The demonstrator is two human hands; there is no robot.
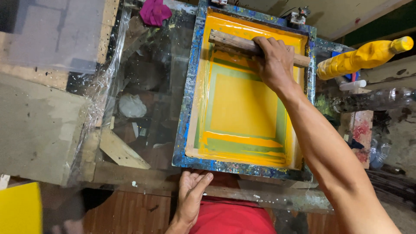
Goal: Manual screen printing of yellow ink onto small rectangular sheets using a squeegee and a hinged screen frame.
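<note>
Two hands share the work: right hand is clamped around the wooden squeegee at the far end of the screen frame, while left hand, fingers loose, presses its near edge to keep it steady.

body: person, head-cam view | arms: both bare, no sleeves seen to elbow | left hand: bare, no glove/ring/watch, at 6 o'clock | right hand: bare, no glove/watch, at 1 o'clock | clothing: red garment at 6 o'clock, plain, no print visible | other wear: can't tell
</note>
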